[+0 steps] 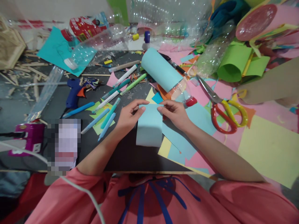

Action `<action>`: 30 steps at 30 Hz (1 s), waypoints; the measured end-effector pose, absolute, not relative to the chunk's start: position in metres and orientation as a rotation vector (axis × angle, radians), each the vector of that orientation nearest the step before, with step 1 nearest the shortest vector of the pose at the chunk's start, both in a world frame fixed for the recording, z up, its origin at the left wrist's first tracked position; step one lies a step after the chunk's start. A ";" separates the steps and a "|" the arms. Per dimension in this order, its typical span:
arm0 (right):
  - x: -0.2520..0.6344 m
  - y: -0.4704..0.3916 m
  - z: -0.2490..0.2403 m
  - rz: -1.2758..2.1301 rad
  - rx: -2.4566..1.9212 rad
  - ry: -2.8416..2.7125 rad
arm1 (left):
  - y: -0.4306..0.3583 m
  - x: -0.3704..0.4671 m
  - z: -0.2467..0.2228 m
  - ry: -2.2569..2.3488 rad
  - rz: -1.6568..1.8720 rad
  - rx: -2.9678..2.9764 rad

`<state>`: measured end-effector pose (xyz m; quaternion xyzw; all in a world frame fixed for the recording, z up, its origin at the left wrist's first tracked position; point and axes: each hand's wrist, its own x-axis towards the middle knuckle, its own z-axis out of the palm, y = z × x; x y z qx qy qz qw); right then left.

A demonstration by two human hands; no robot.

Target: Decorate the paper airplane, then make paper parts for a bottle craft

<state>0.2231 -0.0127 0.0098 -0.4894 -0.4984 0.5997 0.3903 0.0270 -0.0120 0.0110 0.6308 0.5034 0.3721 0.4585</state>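
Note:
A light blue rectangle of paper hangs between my two hands over the dark table near its front edge. My left hand pinches its upper left corner between thumb and fingers. At the upper right corner, my right hand grips the same paper in a like pinch. Just beyond my hands lies a bottle wrapped in light blue paper, its red cap toward me. Scissors with red and yellow handles rest to the right of my right hand, blades pointing away.
Several markers lie left of my hands, beside a blue glue gun. A purple power strip and a phone sit at the left. Coloured paper sheets cover the right side. Clear plastic bottles lie at the back.

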 end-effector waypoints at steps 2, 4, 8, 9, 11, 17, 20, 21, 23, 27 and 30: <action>0.224 -0.012 0.009 1.507 -1.239 -1.300 | -0.012 0.027 0.013 1.241 0.899 1.565; 0.225 -0.012 0.009 1.468 -1.229 -1.390 | -0.013 0.028 0.015 1.224 0.863 1.591; 0.226 -0.011 0.010 1.415 -1.181 -1.618 | -0.016 0.030 0.019 1.183 0.728 1.693; 0.227 -0.011 0.011 1.426 -1.166 -1.651 | -0.017 0.031 0.019 1.174 0.697 1.711; 0.227 -0.011 0.012 1.458 -1.136 -1.691 | -0.018 0.030 0.018 1.162 0.659 1.729; 0.227 -0.012 0.011 1.428 -1.156 -1.665 | -0.017 0.030 0.018 1.169 0.689 1.654; 0.228 -0.009 0.010 1.324 -1.207 -1.521 | -0.017 0.028 0.022 1.154 0.738 1.538; 0.229 -0.008 0.009 1.285 -1.219 -1.467 | -0.017 0.028 0.023 1.154 0.755 1.509; 0.231 -0.005 0.008 1.199 -1.238 -1.379 | -0.015 0.025 0.026 1.146 0.789 1.471; 0.235 -0.001 0.004 1.032 -1.270 -1.290 | -0.011 0.019 0.028 1.119 0.790 1.399; 0.237 0.001 0.001 0.912 -1.281 -1.219 | -0.006 0.018 0.027 1.127 0.766 1.345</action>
